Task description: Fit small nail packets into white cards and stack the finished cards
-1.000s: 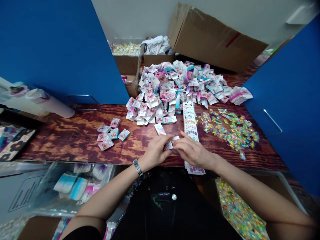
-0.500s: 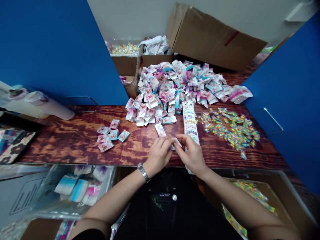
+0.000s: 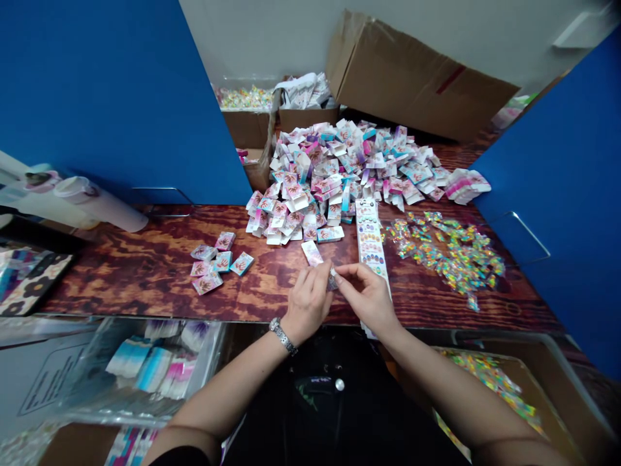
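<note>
My left hand (image 3: 309, 301) and my right hand (image 3: 370, 296) meet near the front edge of the wooden table (image 3: 145, 272). Both pinch one small pink-and-white box (image 3: 332, 279) between their fingertips. The left wrist wears a metal watch (image 3: 283, 335). A flat pink box (image 3: 312, 252) lies just beyond my left hand. A long stack of nail sticker sheets (image 3: 369, 238) runs under and beyond my right hand. Behind it lies a big heap of small pink, white and blue boxes (image 3: 339, 171).
A small group of finished boxes (image 3: 217, 261) lies to the left. Colourful small packets (image 3: 449, 249) are spread on the right. Cardboard boxes (image 3: 412, 71) stand at the back, blue partitions (image 3: 111, 97) on both sides. A clear bin (image 3: 145, 362) sits below left, a carton of packets (image 3: 495, 382) below right.
My hands have drawn closer together and lifted slightly off the table, with the small box now pinched between the fingertips. The right hand has come off the sticker sheets.
</note>
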Motion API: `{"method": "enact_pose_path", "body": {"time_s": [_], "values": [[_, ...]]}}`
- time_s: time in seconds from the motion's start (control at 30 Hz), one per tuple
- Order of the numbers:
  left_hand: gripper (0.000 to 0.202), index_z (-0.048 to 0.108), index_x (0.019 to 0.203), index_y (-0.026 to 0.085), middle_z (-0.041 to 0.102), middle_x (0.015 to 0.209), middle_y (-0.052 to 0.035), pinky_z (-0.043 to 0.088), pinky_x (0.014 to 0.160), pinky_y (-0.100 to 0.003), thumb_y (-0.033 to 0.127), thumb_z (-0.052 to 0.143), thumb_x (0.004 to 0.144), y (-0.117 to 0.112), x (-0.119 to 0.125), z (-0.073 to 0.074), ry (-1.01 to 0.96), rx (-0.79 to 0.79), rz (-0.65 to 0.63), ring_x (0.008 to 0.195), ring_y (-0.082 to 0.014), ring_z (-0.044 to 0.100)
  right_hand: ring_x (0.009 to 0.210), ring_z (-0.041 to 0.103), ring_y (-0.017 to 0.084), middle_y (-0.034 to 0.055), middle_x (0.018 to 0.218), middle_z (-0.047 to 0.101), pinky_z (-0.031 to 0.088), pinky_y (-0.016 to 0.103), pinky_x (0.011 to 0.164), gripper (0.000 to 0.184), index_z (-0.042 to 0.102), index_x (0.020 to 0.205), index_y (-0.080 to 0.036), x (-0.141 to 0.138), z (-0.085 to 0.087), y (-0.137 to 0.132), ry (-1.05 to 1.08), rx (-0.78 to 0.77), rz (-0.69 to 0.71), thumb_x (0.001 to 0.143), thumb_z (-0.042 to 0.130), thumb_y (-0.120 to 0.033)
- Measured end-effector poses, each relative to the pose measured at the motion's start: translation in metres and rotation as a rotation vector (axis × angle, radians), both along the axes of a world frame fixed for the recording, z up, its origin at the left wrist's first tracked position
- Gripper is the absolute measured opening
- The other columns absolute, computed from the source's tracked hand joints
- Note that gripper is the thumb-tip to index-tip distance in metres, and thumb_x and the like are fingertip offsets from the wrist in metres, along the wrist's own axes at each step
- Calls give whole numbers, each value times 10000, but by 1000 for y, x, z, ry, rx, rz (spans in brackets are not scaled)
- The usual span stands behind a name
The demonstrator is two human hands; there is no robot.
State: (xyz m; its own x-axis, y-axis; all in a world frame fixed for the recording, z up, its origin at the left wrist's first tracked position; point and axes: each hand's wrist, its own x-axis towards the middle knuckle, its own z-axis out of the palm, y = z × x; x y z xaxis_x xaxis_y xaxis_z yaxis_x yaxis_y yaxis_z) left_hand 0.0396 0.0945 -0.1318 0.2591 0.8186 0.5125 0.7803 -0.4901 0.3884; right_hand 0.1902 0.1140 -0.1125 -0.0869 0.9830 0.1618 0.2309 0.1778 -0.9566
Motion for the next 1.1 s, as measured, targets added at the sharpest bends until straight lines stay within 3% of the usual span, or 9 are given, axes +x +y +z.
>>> {"method": "enact_pose_path", "body": {"time_s": [0.23,0.43,0.8,0.97,1.1], "values": [[663,190,1493,133,597,1210,-153,518,821,-374,173,474,895,-3,4,-1,117,35,81,1037,-271,545,855,649,184,46,919,688,539,340,785,158,699,969,-212,1,1,-2,-83,78,-22,859,594,-254],[676,159,1499,132,550,1243,-177,466,935,-452,169,474,902,-4,5,-11,-54,60,16,1095,-282,527,828,655,184,44,898,693,545,341,785,152,693,941,-206,3,-2,-1,-72,44,4,854,593,-281],[605,269,1454,136,576,1191,-172,486,907,-395,200,520,906,-5,8,-11,-195,52,26,1090,-248,548,778,650,175,37,848,677,547,311,717,107,667,890,-200,1,2,1,-19,-1,15,834,598,-260],[621,241,1472,121,565,1185,-175,473,929,-392,124,469,894,-3,7,-11,-117,110,31,1092,-252,537,804,641,170,33,850,653,540,298,721,98,684,881,-207,0,10,-1,-103,118,30,839,596,-215],[695,134,1495,49,561,1160,-204,477,893,-393,141,465,892,0,6,-11,69,139,75,1030,-270,537,928,648,174,40,998,686,527,319,842,189,665,1045,-225,1,12,-8,-144,219,26,902,544,-195]]}}
